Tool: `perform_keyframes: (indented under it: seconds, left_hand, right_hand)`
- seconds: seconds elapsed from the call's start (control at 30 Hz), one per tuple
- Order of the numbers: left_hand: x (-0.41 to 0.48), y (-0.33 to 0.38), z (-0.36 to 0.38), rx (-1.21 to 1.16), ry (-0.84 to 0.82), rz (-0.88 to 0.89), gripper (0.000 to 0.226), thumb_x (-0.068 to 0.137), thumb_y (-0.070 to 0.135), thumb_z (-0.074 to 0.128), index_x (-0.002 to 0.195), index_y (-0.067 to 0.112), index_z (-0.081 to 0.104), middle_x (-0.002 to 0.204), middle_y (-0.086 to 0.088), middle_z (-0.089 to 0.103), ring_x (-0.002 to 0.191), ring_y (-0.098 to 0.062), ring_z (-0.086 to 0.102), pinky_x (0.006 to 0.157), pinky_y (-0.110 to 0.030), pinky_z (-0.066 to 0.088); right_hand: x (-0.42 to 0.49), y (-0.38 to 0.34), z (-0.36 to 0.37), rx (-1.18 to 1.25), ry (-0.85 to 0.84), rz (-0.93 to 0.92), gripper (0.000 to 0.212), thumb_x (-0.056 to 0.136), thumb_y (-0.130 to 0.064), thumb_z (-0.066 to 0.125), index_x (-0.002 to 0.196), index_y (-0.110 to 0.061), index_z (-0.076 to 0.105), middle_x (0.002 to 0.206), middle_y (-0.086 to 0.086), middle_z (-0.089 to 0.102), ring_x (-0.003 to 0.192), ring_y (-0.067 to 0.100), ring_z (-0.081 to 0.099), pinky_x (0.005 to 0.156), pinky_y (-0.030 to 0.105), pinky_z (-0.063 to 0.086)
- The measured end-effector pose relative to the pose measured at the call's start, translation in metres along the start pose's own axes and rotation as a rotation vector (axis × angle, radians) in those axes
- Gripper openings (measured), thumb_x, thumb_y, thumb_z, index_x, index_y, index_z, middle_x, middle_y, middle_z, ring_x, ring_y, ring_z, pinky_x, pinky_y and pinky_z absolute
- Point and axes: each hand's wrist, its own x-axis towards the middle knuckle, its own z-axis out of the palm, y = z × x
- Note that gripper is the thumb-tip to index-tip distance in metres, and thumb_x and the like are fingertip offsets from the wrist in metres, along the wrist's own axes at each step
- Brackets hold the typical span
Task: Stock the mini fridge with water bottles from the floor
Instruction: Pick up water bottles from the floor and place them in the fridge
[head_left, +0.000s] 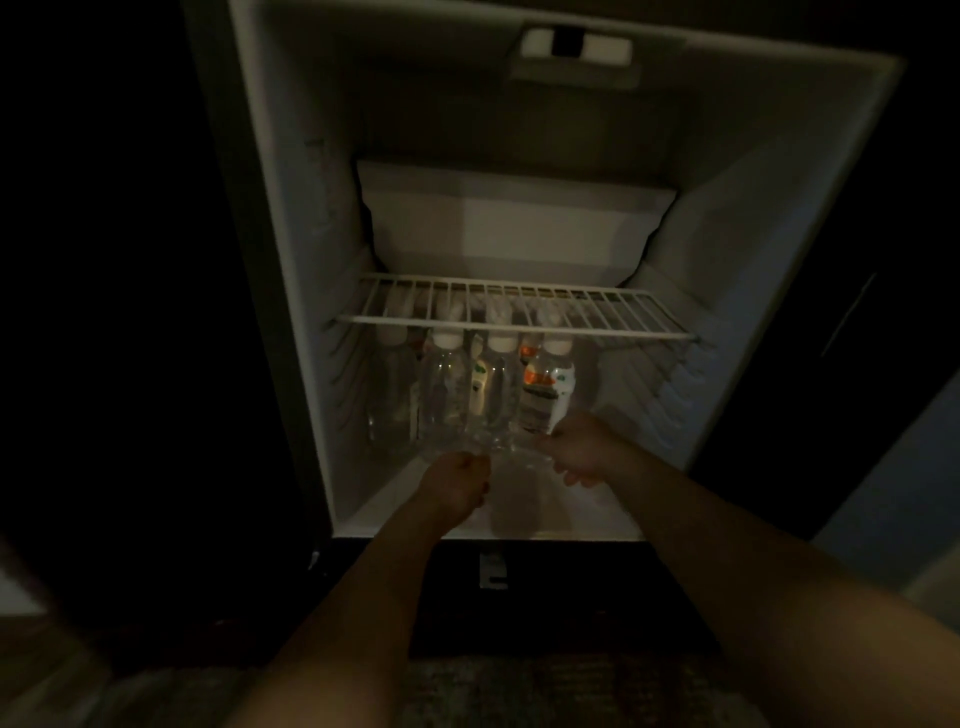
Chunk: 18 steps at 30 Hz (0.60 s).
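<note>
Below the wire shelf (519, 327) of the open mini fridge (291, 208), both hands reach into the lower compartment, so the step in hand looks like setting one more bottle into the row. The right hand (579, 452) holds a labelled water bottle (548, 389) by its lower end, fingers (571, 475) curled loosely beneath it. The bottle leans slightly, with its white cap just under the shelf's front wire. Just left of those fingers stand several clear water bottles (452, 395), upright and close together, with more behind them. The left hand (457, 480) is bunched at the foot of that row. In this dim light I cannot tell whether it grips a bottle or only steadies one. To the right of the right hand the fridge floor (587, 512) shows bare. The next move probably calls for standing the labelled bottle upright beside the row and letting go without knocking its neighbours, then reaching back for another.
</note>
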Motion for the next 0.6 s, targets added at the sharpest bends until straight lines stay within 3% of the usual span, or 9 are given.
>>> perform_keyframes:
  seconds: [0.1,0.17,0.23,0.3,0.33,0.4,0.47,0.6]
  left_hand:
    - [-0.018,0.003,-0.014,0.128,-0.056,0.02,0.037,0.099,0.021,0.039,0.115,-0.008,0.055,0.099,-0.015,0.053,0.086,-0.025,0.052,0.07,-0.029,0.045]
    - [-0.034,0.006,-0.026,0.234,-0.105,0.008,0.04,0.1,0.024,0.038,0.118,-0.008,0.054,0.101,-0.013,0.052,0.09,-0.023,0.05,0.068,-0.025,0.045]
    - [-0.046,0.01,-0.037,0.312,-0.137,-0.018,0.034,0.1,0.027,0.036,0.1,0.002,0.06,0.095,-0.011,0.052,0.085,-0.02,0.051,0.063,-0.02,0.043]
    - [-0.064,0.015,-0.051,0.359,-0.113,-0.059,0.032,0.1,0.029,0.035,0.074,0.017,0.05,0.08,-0.005,0.049,0.07,-0.014,0.048,0.056,-0.017,0.039]
    - [-0.073,0.017,-0.059,0.371,-0.098,-0.065,0.033,0.1,0.029,0.035,0.071,0.02,0.045,0.078,-0.004,0.048,0.068,-0.014,0.047,0.059,-0.019,0.039]
    - [-0.093,0.02,-0.076,0.434,-0.077,-0.055,0.03,0.099,0.028,0.037,0.083,0.011,0.056,0.095,-0.015,0.057,0.087,-0.024,0.056,0.078,-0.029,0.046]
    - [-0.118,0.021,-0.095,0.533,-0.025,-0.039,0.04,0.099,0.032,0.039,0.113,0.0,0.058,0.119,-0.021,0.058,0.11,-0.03,0.057,0.095,-0.034,0.045]
    - [-0.164,0.017,-0.132,0.765,0.035,-0.091,0.047,0.1,0.036,0.032,0.13,0.005,0.05,0.13,-0.015,0.054,0.117,-0.028,0.055,0.1,-0.034,0.042]
  right_hand:
    - [-0.015,-0.019,-0.002,-0.086,-0.116,-0.011,0.023,0.094,-0.032,0.05,0.083,-0.012,0.053,0.073,0.005,0.058,0.05,0.014,0.052,0.039,0.014,0.039]
    - [-0.026,-0.033,-0.004,-0.168,-0.187,-0.033,0.024,0.094,-0.032,0.048,0.097,-0.01,0.056,0.086,0.009,0.06,0.054,0.014,0.054,0.049,0.019,0.041]
    - [-0.039,-0.047,-0.006,-0.24,-0.223,-0.072,0.029,0.096,-0.03,0.047,0.113,-0.009,0.056,0.094,0.009,0.059,0.056,0.013,0.055,0.052,0.021,0.041]
    - [-0.053,-0.064,-0.007,-0.294,-0.246,-0.132,0.033,0.096,-0.029,0.047,0.117,-0.005,0.056,0.097,0.009,0.059,0.06,0.013,0.056,0.054,0.022,0.041]
    - [-0.061,-0.071,-0.006,-0.317,-0.258,-0.162,0.034,0.095,-0.028,0.047,0.117,-0.004,0.058,0.097,0.009,0.059,0.062,0.015,0.057,0.054,0.023,0.041]
    - [-0.081,-0.086,-0.001,-0.366,-0.277,-0.233,0.034,0.094,-0.027,0.048,0.115,-0.004,0.06,0.098,0.013,0.062,0.069,0.019,0.059,0.055,0.023,0.04]
    - [-0.101,-0.1,0.006,-0.412,-0.284,-0.323,0.032,0.094,-0.024,0.049,0.111,-0.001,0.063,0.104,0.022,0.066,0.075,0.023,0.059,0.058,0.026,0.042]
    - [-0.134,-0.131,0.02,-0.48,-0.244,-0.516,0.03,0.094,-0.02,0.05,0.101,0.004,0.066,0.096,0.025,0.068,0.072,0.022,0.056,0.07,0.031,0.046]
